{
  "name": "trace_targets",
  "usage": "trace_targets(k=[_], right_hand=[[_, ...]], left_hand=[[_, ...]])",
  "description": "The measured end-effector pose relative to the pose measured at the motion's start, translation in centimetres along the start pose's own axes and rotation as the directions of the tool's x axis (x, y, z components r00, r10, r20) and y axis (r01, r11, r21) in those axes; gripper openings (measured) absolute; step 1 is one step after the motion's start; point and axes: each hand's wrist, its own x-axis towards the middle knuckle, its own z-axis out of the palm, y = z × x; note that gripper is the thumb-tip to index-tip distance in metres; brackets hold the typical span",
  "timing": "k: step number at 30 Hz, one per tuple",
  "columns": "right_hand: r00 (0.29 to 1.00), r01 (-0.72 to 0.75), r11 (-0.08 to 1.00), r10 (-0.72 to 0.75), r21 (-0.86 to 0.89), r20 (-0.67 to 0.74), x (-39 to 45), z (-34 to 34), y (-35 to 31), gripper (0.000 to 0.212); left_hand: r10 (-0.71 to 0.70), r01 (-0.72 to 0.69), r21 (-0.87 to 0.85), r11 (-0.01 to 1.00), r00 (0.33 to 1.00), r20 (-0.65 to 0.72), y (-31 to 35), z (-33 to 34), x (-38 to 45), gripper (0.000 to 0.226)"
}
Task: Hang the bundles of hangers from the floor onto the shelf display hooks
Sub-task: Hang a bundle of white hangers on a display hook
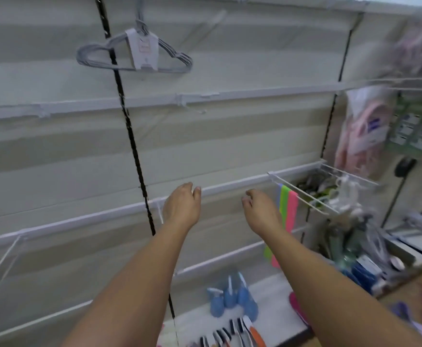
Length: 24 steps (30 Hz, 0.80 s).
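A bundle of grey hangers (134, 55) with a white paper label hangs from a hook high on the white shelf wall, at the upper left. Well below it, my left hand (181, 206) and my right hand (261, 211) are stretched out in front of the wall with loosely curled fingers. Neither holds anything. An empty display hook (194, 108) sticks out of the rail under the hanging bundle. No hanger bundles on the floor are in view.
White rails (79, 221) cross the wall, and a wire hook arm (2, 264) juts out at the lower left. A wire basket (325, 191) with goods stands to the right, with neon strips (287, 204) beside it. Blue bottles (232, 301) and brushes sit on the bottom shelf.
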Motion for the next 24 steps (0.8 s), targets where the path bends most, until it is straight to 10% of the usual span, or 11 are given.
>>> trace_targets(k=[11, 24], right_hand=[[0.933, -0.359, 0.926, 0.356, -0.118, -0.046, -12.9, -4.0, 13.4, 0.036], [0.721, -0.692, 0.71, 0.677, -0.127, -0.145, -24.4, -15.7, 35.9, 0.033]], left_hand=[[0.16, -0.155, -0.041, 0.987, 0.956, 0.248, 6.6, 10.5, -8.7, 0.039], [0.369, -0.314, -0.197, 0.929, 0.75, 0.549, 25.1, 28.6, -20.8, 0.038]])
